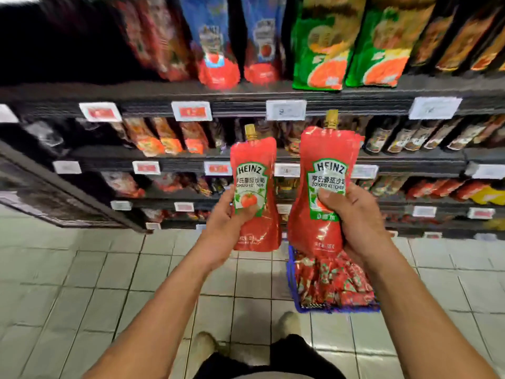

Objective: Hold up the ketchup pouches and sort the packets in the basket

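Before the sauce shelves (273, 88), the left hand (222, 228) grips 1 smaller Heinz ketchup pouch (255, 192) and the right hand (355, 222) clasps 1 larger Heinz ketchup pouch (322, 192); the slick film could slip from either hold into the blue basket (291, 280).

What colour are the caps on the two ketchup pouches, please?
Gold, on both pouches' caps; the head view shows it.

The smaller ketchup pouch (255, 192) is glossy red with a gold cap and a white-and-green label showing a red tomato and dark lettering. The larger ketchup pouch (322, 187) is the same red, gold-capped, with a green-edged white label. The basket (293, 291) is blue, filled with red sachets (333, 283) speckled green and white. The floor tiles (82, 283) are pale grey-green. The shelves (164, 91) are dark grey, with white and red price tags (191, 110). The upper bags (319, 42) are green and orange.
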The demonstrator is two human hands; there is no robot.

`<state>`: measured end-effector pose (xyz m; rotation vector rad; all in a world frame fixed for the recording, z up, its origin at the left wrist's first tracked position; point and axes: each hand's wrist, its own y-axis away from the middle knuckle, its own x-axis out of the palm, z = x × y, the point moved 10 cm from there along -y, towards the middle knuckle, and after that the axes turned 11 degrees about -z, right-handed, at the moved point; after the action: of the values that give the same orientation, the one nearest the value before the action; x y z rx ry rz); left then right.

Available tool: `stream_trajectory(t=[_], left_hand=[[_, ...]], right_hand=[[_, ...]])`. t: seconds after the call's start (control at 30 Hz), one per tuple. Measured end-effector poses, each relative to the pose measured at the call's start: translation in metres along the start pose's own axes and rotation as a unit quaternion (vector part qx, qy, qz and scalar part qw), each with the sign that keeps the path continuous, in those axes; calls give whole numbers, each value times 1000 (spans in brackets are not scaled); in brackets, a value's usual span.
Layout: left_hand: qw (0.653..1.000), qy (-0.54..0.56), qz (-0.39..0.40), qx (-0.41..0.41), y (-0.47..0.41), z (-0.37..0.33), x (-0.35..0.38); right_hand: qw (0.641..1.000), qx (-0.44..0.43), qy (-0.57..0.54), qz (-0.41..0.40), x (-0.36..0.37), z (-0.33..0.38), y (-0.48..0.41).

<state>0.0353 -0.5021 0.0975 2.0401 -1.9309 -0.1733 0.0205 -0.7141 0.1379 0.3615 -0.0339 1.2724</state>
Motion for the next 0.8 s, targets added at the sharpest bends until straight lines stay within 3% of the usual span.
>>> stream_trajectory(t=[0.17,0.47,0.8], left_hand=[[997,45,-66,17,23,-29,-101],[982,-11,-142,124,71,-84,-273],[967,28,-193,161,89,-139,-386]], right_hand=[[997,-1,12,75,105,-10,20],[984,-11,47,171,290,-41,77],[968,-43,54,242,427,-35,124]])
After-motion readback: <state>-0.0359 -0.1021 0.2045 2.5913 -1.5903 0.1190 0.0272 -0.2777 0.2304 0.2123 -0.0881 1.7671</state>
